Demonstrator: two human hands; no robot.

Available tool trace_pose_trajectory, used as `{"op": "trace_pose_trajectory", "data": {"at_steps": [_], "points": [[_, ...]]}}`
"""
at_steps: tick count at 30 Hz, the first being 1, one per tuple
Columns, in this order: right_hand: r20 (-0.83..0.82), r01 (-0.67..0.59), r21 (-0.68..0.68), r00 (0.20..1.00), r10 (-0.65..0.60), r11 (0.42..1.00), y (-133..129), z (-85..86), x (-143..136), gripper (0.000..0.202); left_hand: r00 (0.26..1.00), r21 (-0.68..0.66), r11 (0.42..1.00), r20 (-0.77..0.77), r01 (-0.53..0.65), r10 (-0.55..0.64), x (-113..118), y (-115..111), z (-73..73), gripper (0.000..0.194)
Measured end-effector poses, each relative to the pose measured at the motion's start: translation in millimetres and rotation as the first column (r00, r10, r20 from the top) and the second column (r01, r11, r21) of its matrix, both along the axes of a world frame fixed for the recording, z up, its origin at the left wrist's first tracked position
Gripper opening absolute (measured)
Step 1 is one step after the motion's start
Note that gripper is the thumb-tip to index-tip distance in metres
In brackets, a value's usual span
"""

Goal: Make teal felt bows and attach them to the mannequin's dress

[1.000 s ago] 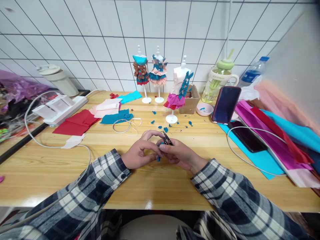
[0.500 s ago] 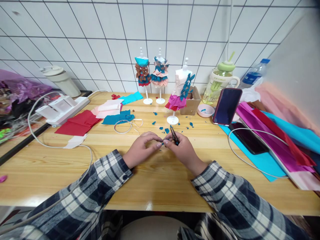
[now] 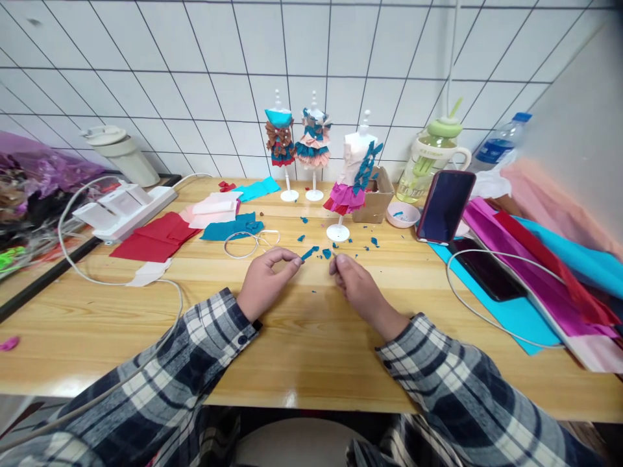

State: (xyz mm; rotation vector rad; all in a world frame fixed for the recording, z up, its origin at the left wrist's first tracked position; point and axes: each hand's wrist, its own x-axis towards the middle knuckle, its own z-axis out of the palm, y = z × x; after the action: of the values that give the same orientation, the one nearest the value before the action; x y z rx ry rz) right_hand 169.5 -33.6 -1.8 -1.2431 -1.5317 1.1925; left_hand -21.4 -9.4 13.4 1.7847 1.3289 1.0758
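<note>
My left hand (image 3: pixel 268 280) pinches a short narrow strip of dark teal paper or cloth (image 3: pixel 310 252) between thumb and fingertips. To its right, my right hand (image 3: pixel 357 283) is closed, its fingers curled round the small dark snips, mostly hidden, with a dark tip by the fingertips. Teal scraps (image 3: pixel 327 253) lie just beyond both hands. Behind them stands a small white dress form (image 3: pixel 354 162) with a pale bodice, teal bows down one side and a magenta and red skirt. Two more dressed forms, one brown and teal (image 3: pixel 280 139), one teal and peach (image 3: pixel 312 143), stand farther back.
On the left lie red (image 3: pixel 150 237), pink and teal (image 3: pixel 231 228) pieces, a coiled white cord (image 3: pixel 241 245) and a power strip (image 3: pixel 134 211). A cardboard box (image 3: pixel 374 201), pink bowl (image 3: pixel 403 215), propped phone (image 3: pixel 445 207), jug (image 3: pixel 428 162) and coloured sheets (image 3: pixel 516 259) stand or lie right.
My hands have moved apart, with the teal strip staying in my left. The snips, upright in my right hand before, are turned down into its closed fingers.
</note>
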Motion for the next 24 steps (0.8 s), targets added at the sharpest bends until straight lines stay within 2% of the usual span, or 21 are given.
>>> {"op": "trace_pose_trajectory", "data": {"at_steps": [4, 10, 15, 24], "points": [[0.108, -0.126, 0.004, 0.986, 0.125, 0.992, -9, -9.5, -10, 0.037, 0.998, -0.043, 0.999, 0.068, 0.004, -0.001, 0, 1, -4.0, 0.023], [0.154, -0.214, -0.012, 0.965, 0.213, 0.977, -14, -9.2, -17, 0.037, 0.999, -0.023, 0.999, -0.002, 0.035, -0.035, 2, 0, -4.8, 0.021], [0.164, -0.207, -0.030, 0.964, 0.209, 0.978, -14, -8.7, -16, 0.039, 0.998, 0.012, 0.999, -0.048, 0.051, -0.051, 4, -2, -2.2, 0.019], [0.155, -0.198, -0.032, 0.967, 0.201, 0.980, -13, -9.7, -16, 0.040, 0.982, 0.026, 0.986, -0.094, 0.165, -0.162, 6, -4, -1.6, 0.016]]}}
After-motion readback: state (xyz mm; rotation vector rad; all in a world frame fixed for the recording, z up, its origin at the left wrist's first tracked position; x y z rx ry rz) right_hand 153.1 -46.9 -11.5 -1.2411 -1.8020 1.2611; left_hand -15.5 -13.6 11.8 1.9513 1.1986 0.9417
